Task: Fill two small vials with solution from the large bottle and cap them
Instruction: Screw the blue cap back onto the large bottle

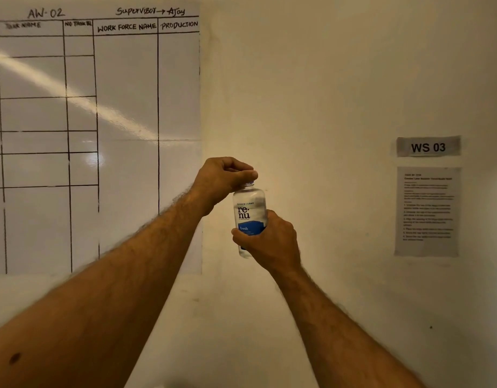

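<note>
I hold a clear bottle (250, 211) with a white-and-blue "renu fresh" label upright in front of the wall, at arm's length. My right hand (269, 239) wraps around its lower half. My left hand (223, 179) is closed over the top of the bottle, fingers pinched around the cap, which is almost fully hidden; only a thin blue edge shows under the fingers. No small vials are in view.
A whiteboard sheet (124, 107) with a hand-drawn table covers the wall on the left. On the right wall hang a "WS 03" sign (428, 147) and a printed instruction sheet (427, 211). No table surface is visible.
</note>
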